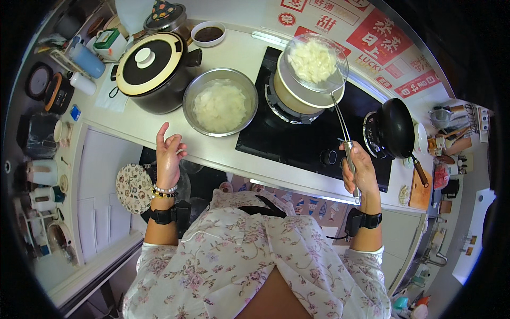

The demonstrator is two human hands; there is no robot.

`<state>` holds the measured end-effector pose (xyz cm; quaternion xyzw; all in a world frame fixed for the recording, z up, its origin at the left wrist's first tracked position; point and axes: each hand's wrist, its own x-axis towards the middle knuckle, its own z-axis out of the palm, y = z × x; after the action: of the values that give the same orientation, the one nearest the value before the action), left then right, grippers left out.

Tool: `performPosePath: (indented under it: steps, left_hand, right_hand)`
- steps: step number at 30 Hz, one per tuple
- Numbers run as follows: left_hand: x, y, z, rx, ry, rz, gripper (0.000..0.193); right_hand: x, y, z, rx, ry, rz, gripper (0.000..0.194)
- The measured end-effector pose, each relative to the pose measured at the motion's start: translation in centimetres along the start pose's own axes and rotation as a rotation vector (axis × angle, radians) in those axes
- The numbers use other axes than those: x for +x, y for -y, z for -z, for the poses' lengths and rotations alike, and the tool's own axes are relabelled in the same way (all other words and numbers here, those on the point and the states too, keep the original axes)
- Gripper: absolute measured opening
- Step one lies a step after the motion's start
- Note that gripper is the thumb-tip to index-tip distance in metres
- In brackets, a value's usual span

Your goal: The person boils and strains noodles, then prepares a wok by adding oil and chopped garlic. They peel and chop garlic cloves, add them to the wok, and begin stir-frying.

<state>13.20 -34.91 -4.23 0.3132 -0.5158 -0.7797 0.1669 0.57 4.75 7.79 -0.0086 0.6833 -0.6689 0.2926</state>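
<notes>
My right hand (360, 165) grips the metal handle of a wire-mesh skimmer (342, 119). Its round basket carries a heap of pale, sliced food (312, 60) and sits over the mouth of a cream-coloured pot (297, 95) on the left burner; whether the basket touches the rim I cannot tell. My left hand (170, 149) is raised by the counter's front edge, fingers apart, holding nothing. Just beyond it stands a stainless steel bowl (249, 115) with more pale pieces (220, 105) in cloudy liquid.
A lidded dark pot (155, 95) stands left of the bowl, with a small white bowl of dark sauce (208, 34) behind. On the right burner of the black cooktop (275, 143) a black frying pan (394, 127) leans tilted. A wooden cutting board (421, 191) lies farther right.
</notes>
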Motion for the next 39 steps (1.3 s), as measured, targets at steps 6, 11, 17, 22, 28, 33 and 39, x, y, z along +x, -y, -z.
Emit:
performPosePath:
  steps: [6,11,17,22,28,33,39]
  left_hand:
    - [-0.3,-0.1,0.7,-0.021,-0.012,-0.010,0.051]
    - [-0.8,-0.2,1.8,-0.031,-0.048,-0.029,0.052]
    - [-1.1,0.0,3.1,-0.018,-0.112,-0.047,0.051]
    - [-1.1,0.2,3.4,-0.035,-0.119,-0.038,0.051]
    - [-0.4,0.2,2.6,-0.025,-0.083,-0.044,0.051]
    - [0.1,0.2,1.8,-0.029,-0.059,-0.038,0.052]
    - [0.3,0.5,1.0,-0.013,-0.044,-0.017,0.051]
  right_hand:
    - [1.1,1.7,-4.0,-0.293,0.165,-0.089,0.032]
    - [4.3,-1.1,-7.6,-0.691,0.220,-0.046,0.027]
    - [5.7,-4.1,-8.2,-1.486,0.022,0.540,0.030]
    - [5.0,-3.8,-7.0,-1.647,-0.043,0.613,0.032]
    - [4.6,-2.2,-6.1,-1.206,0.009,0.486,0.033]
    - [2.0,2.5,-2.8,-0.851,-0.067,0.265,0.028]
    - [1.8,8.5,3.2,-1.501,-0.271,0.517,0.028]
